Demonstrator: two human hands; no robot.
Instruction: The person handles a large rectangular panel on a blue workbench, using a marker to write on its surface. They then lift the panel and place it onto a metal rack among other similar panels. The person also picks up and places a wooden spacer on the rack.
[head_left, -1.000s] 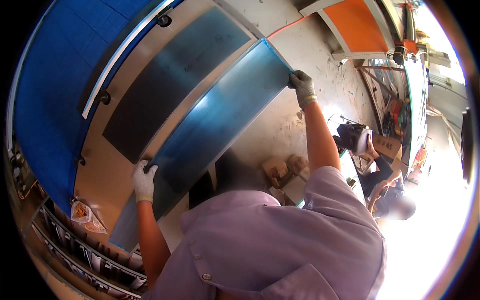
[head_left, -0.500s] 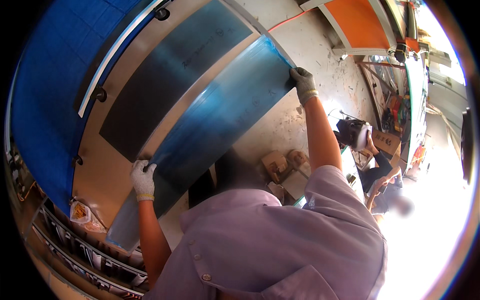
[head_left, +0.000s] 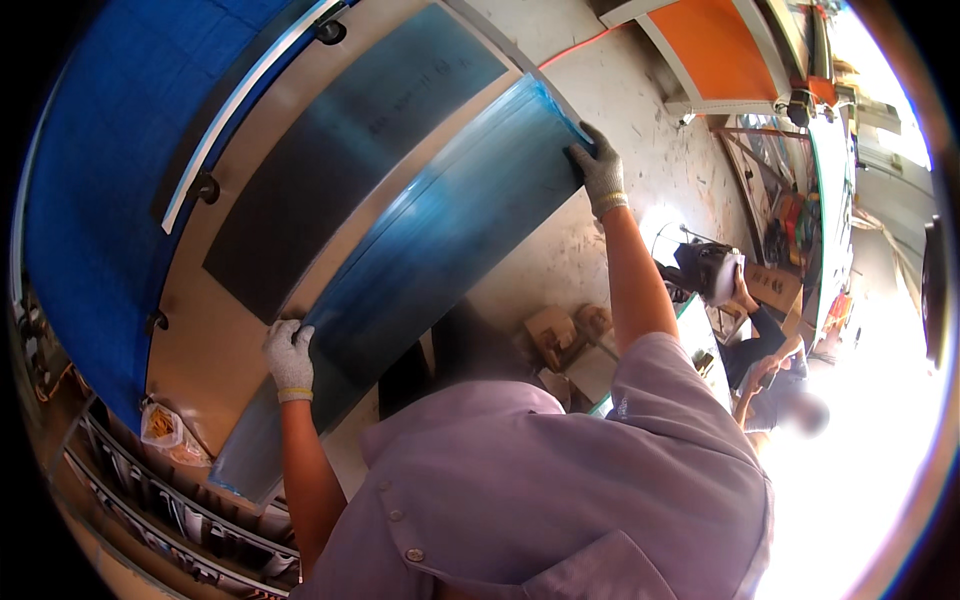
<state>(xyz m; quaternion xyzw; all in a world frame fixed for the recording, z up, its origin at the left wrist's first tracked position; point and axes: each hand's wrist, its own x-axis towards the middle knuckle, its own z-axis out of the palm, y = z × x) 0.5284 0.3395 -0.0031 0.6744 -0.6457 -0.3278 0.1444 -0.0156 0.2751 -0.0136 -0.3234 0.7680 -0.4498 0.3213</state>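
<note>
A long glossy panel [head_left: 440,235], covered in bluish film, lies slantwise in front of me, its right part overhanging the near edge of the tan table [head_left: 205,320]. My left hand [head_left: 290,362], in a white knit glove, is closed on the panel's far long edge toward its left end. At the right end, my gloved right hand [head_left: 602,172] grips the short edge, with the thumb over the top face and the forefinger stretched along the border. Beyond it rests a second dark, curved-looking sheet [head_left: 350,150] with handwriting on its film.
A blue covered surface [head_left: 100,200] with a white strip [head_left: 245,110] borders the table on the left. A plastic bag [head_left: 170,430] sits at the table's lower corner, above a slotted rack [head_left: 190,520]. Cardboard boxes [head_left: 555,335] stand below. A seated person [head_left: 765,365] is at right.
My right hand has shifted slightly down and left at the panel's end, and its forefinger and thumb have spread. The panel has turned slightly; its near edge looks a little different. My left hand barely moved.
</note>
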